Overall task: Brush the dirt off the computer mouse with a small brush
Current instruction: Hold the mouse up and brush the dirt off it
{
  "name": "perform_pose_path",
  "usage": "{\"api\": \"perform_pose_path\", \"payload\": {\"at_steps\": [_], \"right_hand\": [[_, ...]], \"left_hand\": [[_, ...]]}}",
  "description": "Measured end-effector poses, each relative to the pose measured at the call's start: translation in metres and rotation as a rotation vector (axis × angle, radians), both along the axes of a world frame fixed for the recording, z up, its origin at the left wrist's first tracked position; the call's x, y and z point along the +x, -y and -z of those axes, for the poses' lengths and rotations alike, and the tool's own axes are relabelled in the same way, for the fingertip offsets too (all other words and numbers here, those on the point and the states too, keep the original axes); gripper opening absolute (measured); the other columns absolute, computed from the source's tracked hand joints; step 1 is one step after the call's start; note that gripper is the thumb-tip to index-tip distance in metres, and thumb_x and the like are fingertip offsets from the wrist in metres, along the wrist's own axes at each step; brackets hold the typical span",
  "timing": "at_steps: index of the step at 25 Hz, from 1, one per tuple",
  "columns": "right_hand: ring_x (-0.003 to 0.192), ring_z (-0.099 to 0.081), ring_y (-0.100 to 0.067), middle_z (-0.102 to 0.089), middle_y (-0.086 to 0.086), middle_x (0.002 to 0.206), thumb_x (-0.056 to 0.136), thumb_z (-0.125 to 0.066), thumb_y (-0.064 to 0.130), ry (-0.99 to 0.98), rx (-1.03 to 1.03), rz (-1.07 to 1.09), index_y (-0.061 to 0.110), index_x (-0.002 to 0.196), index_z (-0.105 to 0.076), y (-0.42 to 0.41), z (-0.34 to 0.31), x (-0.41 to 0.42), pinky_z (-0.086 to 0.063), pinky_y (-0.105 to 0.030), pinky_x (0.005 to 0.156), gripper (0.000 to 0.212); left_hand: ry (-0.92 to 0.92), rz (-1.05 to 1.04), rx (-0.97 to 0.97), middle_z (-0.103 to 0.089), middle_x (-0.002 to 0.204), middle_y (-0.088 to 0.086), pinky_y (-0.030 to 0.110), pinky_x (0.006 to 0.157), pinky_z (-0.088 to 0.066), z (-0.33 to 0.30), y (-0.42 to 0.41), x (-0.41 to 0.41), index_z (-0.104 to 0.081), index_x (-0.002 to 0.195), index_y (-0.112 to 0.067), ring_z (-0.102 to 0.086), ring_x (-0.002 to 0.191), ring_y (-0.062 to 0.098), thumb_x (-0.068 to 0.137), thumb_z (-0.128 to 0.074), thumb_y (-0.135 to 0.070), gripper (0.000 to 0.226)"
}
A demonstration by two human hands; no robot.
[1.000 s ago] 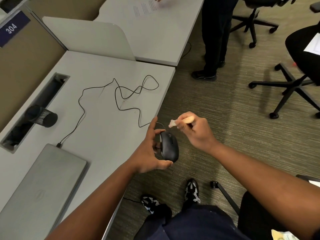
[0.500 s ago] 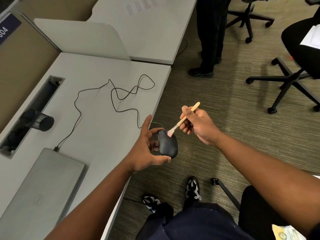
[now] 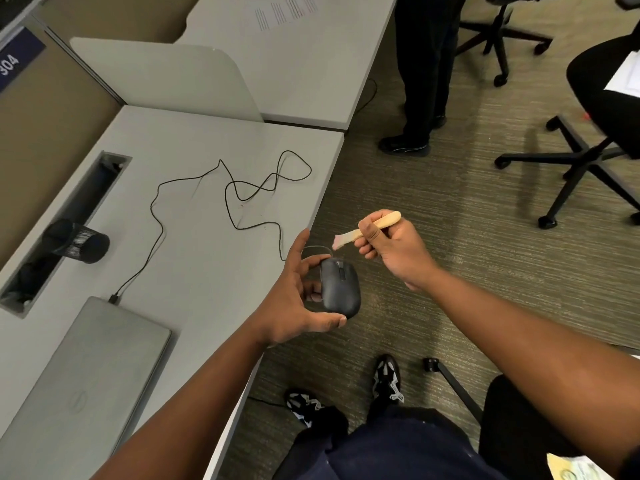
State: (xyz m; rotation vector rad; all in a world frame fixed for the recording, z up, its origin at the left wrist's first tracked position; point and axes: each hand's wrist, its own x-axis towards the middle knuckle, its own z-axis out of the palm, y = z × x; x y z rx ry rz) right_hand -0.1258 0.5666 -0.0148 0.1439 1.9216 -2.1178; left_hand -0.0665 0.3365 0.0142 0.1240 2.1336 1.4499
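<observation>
Brush (image 3: 367, 230) blurred, handle middle hidden inside right hand (image 3: 394, 252). Mouse (image 3: 339, 291) underside hidden. Standing person (image 3: 420, 64) cut off at top edge.

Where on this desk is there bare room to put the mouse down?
Bare desk lies between the laptop and the cable loops, near the left hand. Another patch sits beyond the loops, before the divider. Crowded: the cable tangle, and the pen cup by the slot.

The black cable (image 3: 194, 188) loops across the middle of the counter (image 3: 194, 271), with bare surface between it and the closed laptop (image 3: 86, 386). A mesh cup (image 3: 81, 241) lies by the cable slot (image 3: 65, 216). Open carpet (image 3: 433, 209) lies right of the counter edge, short of the office chair (image 3: 588, 150).
</observation>
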Motion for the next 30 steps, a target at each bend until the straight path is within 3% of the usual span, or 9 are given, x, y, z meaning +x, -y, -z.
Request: {"api": "perform_pose_path", "payload": {"at_steps": [3,6,13,18,20,22,24,27,30], "right_hand": [[0.058,-0.061,-0.016,-0.069,-0.007,0.069,0.093,-0.061,0.052,0.079,-0.114,0.058,0.007,0.099,-0.062,-0.005,-0.012,-0.004,-0.047,-0.024,0.051,0.045],[0.048,-0.054,-0.014,-0.064,-0.005,0.06,0.096,-0.058,0.051,0.132,-0.134,-0.035,0.014,0.086,-0.06,-0.009,-0.016,-0.005,-0.039,-0.022,0.044,0.038],[0.063,-0.065,-0.016,-0.071,-0.006,0.073,0.087,-0.068,0.051,-0.005,0.034,-0.118,0.011,0.097,-0.063,-0.004,-0.007,-0.004,-0.052,-0.024,0.056,0.042],[0.06,-0.066,-0.01,-0.07,-0.009,0.072,0.1,-0.063,0.036,-0.08,0.086,-0.053,0.006,0.096,-0.063,-0.003,-0.008,-0.002,-0.05,-0.021,0.054,0.03],[0.058,-0.065,-0.017,-0.067,-0.015,0.069,0.101,-0.064,0.032,-0.091,0.057,-0.139,0.009,0.092,-0.061,-0.003,-0.017,-0.001,-0.05,-0.022,0.052,0.025],[0.063,-0.065,-0.026,-0.069,-0.02,0.073,0.099,-0.067,0.036,-0.134,0.135,-0.288,0.012,0.09,-0.063,-0.002,-0.022,0.0,-0.053,-0.029,0.056,0.026],[0.065,-0.065,-0.018,-0.071,-0.01,0.072,0.097,-0.069,0.038,-0.196,0.239,-0.395,0.013,0.09,-0.065,0.001,-0.026,0.003,-0.054,-0.03,0.062,0.026],[0.058,-0.056,-0.002,-0.066,0.005,0.068,0.097,-0.071,0.038,-0.304,0.337,-0.433,0.015,0.09,-0.067,0.003,-0.029,0.007,-0.045,-0.021,0.059,0.024],[0.055,-0.053,-0.003,-0.064,0.012,0.065,0.097,-0.071,0.034,-0.371,0.374,-0.395,0.015,0.091,-0.068,0.003,-0.023,0.009,-0.041,-0.016,0.056,0.02]], "left_hand": [[-0.011,0.004,-0.026,-0.042,0.159,-0.006,0.041,0.099,-0.059,0.002,0.002,-0.002,0.002,0.159,-0.06,-0.067,0.123,0.02,0.064,-0.099,-0.013,0.147],[-0.014,0.011,-0.042,-0.04,0.159,-0.006,0.041,0.1,-0.059,0.002,0.002,-0.003,0.003,0.159,-0.06,-0.066,0.125,0.019,0.063,-0.099,-0.014,0.148],[-0.035,0.084,-0.099,-0.04,0.158,-0.006,0.039,0.098,-0.06,0.001,-0.001,-0.001,0.006,0.16,-0.057,-0.069,0.118,0.016,0.066,-0.098,-0.007,0.149],[-0.048,0.15,-0.222,-0.036,0.16,-0.012,0.033,0.098,-0.059,-0.002,-0.003,-0.004,0.013,0.154,-0.066,-0.067,0.117,0.013,0.065,-0.099,-0.02,0.15],[-0.06,0.163,-0.284,-0.034,0.161,-0.013,0.028,0.093,-0.059,-0.005,-0.004,-0.005,0.017,0.152,-0.067,-0.064,0.117,0.014,0.064,-0.099,-0.024,0.151],[-0.072,0.172,-0.325,-0.035,0.161,-0.011,0.034,0.095,-0.061,-0.007,-0.006,-0.004,0.019,0.151,-0.067,-0.064,0.117,0.016,0.063,-0.099,-0.025,0.153],[-0.086,0.191,-0.361,-0.035,0.163,-0.007,0.043,0.094,-0.063,-0.009,-0.008,-0.003,0.021,0.15,-0.068,-0.064,0.119,0.017,0.062,-0.099,-0.027,0.154],[-0.102,0.221,-0.393,-0.031,0.167,-0.006,0.043,0.092,-0.063,-0.012,-0.009,-0.001,0.022,0.15,-0.068,-0.063,0.121,0.016,0.063,-0.098,-0.028,0.154],[-0.105,0.23,-0.409,-0.03,0.167,-0.008,0.042,0.096,-0.062,-0.014,-0.009,0.001,0.023,0.15,-0.067,-0.063,0.122,0.016,0.064,-0.098,-0.029,0.153]]}}
